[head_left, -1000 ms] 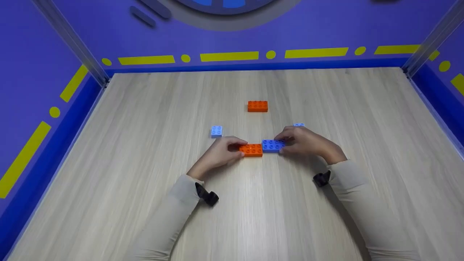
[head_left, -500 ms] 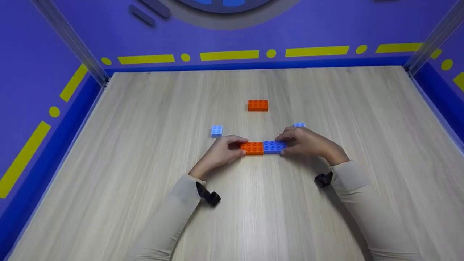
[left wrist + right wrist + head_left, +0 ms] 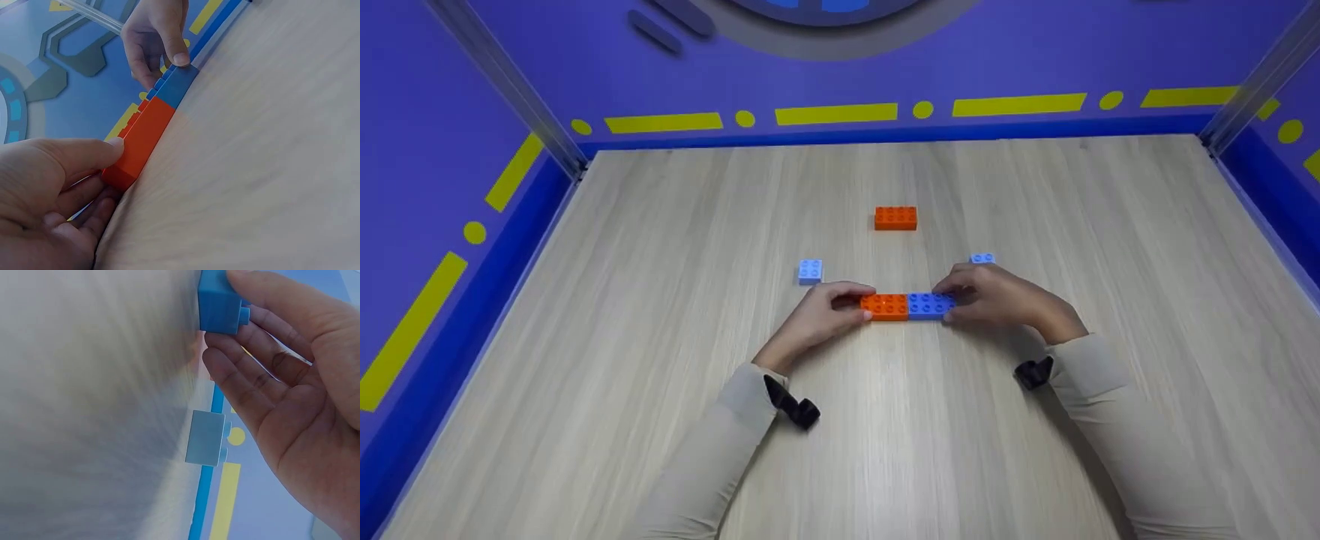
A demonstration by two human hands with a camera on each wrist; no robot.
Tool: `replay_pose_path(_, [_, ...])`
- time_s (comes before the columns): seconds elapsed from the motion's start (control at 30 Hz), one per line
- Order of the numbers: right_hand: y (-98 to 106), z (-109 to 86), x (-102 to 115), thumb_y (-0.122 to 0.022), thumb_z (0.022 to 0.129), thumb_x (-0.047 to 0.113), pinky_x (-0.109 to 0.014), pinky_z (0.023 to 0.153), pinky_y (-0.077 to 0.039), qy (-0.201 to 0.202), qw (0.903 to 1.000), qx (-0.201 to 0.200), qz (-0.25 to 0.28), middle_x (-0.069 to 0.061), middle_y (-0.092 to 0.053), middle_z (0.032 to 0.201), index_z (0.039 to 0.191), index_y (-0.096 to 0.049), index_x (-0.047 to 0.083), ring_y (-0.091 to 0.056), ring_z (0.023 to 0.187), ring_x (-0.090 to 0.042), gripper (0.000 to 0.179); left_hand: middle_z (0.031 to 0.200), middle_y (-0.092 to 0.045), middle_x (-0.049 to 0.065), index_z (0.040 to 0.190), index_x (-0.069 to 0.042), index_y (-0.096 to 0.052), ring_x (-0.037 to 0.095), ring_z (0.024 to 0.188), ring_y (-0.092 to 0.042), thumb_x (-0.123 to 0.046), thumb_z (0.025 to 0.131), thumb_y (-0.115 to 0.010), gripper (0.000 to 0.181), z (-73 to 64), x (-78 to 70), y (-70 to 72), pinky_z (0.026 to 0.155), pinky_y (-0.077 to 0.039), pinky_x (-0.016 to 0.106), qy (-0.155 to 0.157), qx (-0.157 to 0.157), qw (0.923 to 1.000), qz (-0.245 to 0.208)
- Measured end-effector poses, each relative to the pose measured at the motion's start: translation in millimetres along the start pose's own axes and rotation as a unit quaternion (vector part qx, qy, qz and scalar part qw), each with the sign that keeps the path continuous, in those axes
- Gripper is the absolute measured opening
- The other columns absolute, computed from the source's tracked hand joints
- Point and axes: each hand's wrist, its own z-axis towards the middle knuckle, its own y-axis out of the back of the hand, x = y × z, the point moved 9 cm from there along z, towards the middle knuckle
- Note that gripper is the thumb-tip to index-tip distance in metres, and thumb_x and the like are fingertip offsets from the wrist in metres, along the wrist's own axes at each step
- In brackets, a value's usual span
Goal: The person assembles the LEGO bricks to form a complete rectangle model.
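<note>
An orange building brick (image 3: 888, 307) and a blue building brick (image 3: 928, 306) lie end to end on the wooden tabletop, their short ends touching. My left hand (image 3: 819, 315) pinches the orange brick at its left end, thumb on the near side and a finger on the far side. At the opposite end, my right hand (image 3: 997, 301) pinches the blue brick between thumb and fingers. The left wrist view shows both bricks in one straight line, flat on the table. In the right wrist view the blue brick (image 3: 219, 304) appears at the top, under the thumb.
Farther back lies a second orange brick (image 3: 895, 218). A small light blue brick (image 3: 810, 271) sits just behind my left hand. Another light blue brick (image 3: 982, 259) is partly hidden behind my right hand. Purple-blue walls (image 3: 840, 82) with yellow markings border the tabletop (image 3: 697, 225).
A second ago the orange brick sat slightly nearer me than the blue one; now their edges line up. Both hands kept hold and shifted slightly to the right.
</note>
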Motion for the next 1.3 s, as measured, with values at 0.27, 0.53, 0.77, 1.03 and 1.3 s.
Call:
replay_pose_path(0.27, [0.2,-0.3,-1.1,-0.075,0.082,0.015,-0.043,0.091,-0.051,-0.018,0.9998,0.002,0.002,-0.009,-0.065,0.111,0.115,-0.068,0.005,-0.061,0.1,-0.023,0.035,0.13,-0.062,0.004,0.123,-0.013,-0.066,0.019,0.124,-0.054,-0.015,0.087,-0.07,0.036,0.0,2.0,0.0,0.107,-0.041,0.034,0.003,-0.003,1.0,0.001])
replay_pose_path(0.53, [-0.9,-0.5,-1.4,-0.075,0.083,0.015,-0.045,0.092,-0.051,-0.017,0.9998,0.005,0.007,-0.01,-0.066,0.113,0.116,-0.067,0.005,-0.062,0.103,-0.025,0.036,0.129,-0.062,0.004,0.122,-0.014,-0.066,0.019,0.125,-0.053,-0.014,0.087,-0.07,0.036,-1.5,2.6,0.3,0.108,-0.04,0.034,0.005,-0.001,1.0,-0.001])
replay_pose_path(0.77, [-0.5,0.6,-2.0,-0.076,0.082,0.016,-0.044,0.094,-0.051,-0.024,0.9996,0.01,0.009,-0.01,-0.065,0.119,0.122,-0.065,0.005,-0.062,0.106,-0.025,0.043,0.129,-0.062,0.005,0.122,-0.013,-0.066,0.02,0.125,-0.053,-0.015,0.087,-0.07,0.036,-1.2,2.1,0.9,0.108,-0.039,0.035,0.001,-0.003,1.0,-0.001])
replay_pose_path(1.03, [8.5,2.1,1.7,-0.075,0.083,0.015,-0.046,0.094,-0.051,0.003,0.9997,-0.002,0.025,-0.013,-0.067,0.116,0.122,-0.064,0.001,-0.063,0.106,-0.028,0.043,0.128,-0.063,0.008,0.122,-0.009,-0.066,0.02,0.122,-0.054,-0.012,0.087,-0.069,0.036,0.3,-0.7,0.3,0.106,-0.041,0.035,-0.012,0.0,0.9999,-0.007])
replay_pose_path(1.3, [20.2,11.2,0.9,-0.07,0.087,0.018,-0.05,0.098,-0.047,-0.02,0.9994,-0.021,0.019,-0.013,-0.065,0.123,0.126,-0.061,0.003,-0.06,0.113,-0.031,0.042,0.128,-0.063,0.007,0.123,-0.01,-0.065,0.021,0.124,-0.054,-0.013,0.087,-0.069,0.037,0.2,0.2,-0.4,0.108,-0.04,0.035,-0.007,0.001,1.0,-0.005])
